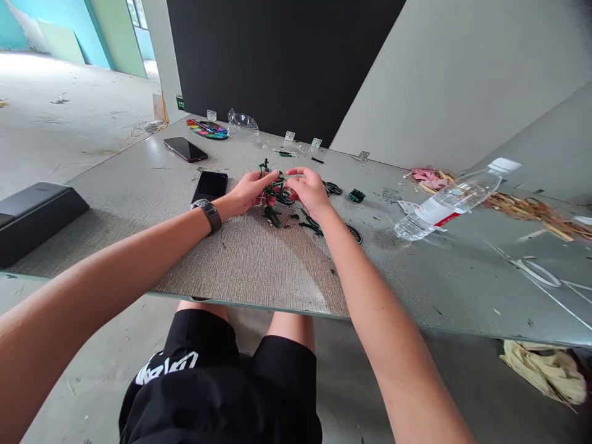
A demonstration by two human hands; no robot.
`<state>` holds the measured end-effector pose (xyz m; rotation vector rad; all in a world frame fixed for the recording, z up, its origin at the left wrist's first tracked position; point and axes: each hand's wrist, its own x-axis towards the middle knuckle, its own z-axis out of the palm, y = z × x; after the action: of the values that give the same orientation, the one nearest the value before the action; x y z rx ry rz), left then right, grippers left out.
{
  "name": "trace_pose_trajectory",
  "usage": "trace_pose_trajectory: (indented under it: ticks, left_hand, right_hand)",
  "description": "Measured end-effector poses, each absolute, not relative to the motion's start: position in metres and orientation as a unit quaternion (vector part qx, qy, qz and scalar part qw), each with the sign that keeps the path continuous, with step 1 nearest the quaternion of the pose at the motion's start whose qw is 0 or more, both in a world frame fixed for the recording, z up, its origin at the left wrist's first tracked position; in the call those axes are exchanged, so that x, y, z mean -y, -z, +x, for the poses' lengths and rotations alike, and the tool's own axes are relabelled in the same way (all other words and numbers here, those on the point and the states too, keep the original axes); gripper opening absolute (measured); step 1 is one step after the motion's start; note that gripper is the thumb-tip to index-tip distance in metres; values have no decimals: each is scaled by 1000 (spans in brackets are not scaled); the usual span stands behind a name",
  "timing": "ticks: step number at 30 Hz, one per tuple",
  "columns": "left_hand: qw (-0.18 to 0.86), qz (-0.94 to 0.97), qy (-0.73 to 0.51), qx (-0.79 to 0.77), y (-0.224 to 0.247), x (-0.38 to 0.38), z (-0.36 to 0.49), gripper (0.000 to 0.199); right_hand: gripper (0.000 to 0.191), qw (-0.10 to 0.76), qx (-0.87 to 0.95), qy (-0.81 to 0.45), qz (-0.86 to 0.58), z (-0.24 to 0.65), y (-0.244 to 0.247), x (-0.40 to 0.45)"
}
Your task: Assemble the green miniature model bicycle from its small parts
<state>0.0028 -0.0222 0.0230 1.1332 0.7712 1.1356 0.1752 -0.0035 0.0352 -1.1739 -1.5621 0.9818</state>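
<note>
Over the middle of the table, my left hand is closed round a dark green model bicycle frame. My right hand is at the frame's right side, thumb and forefinger pinched together; whatever lies between them is too small to make out. Below the hands lie a loose green part and a longer green piece. One small black spoked wheel rests by my right forearm, another wheel beyond the right hand. A small green basket-like part sits farther right.
Two phones, one black and one farther back, lie left of the hands. A colourful palette and clear plastic packaging are at the back. A tilted water bottle is on the right, a dark wedge-shaped case on the left.
</note>
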Motion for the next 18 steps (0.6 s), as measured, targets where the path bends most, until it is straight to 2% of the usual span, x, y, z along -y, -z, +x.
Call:
trace_pose_trajectory:
  ticks: [4, 18]
  left_hand:
    - [627, 494, -500, -336, -16, 16, 1, 9]
    - [627, 475, -505, -355, -22, 19, 0, 18]
  right_hand:
    - [27, 464, 635, -387, -481, 175, -36, 3]
    - [24, 445, 673, -332, -488, 179, -36, 2]
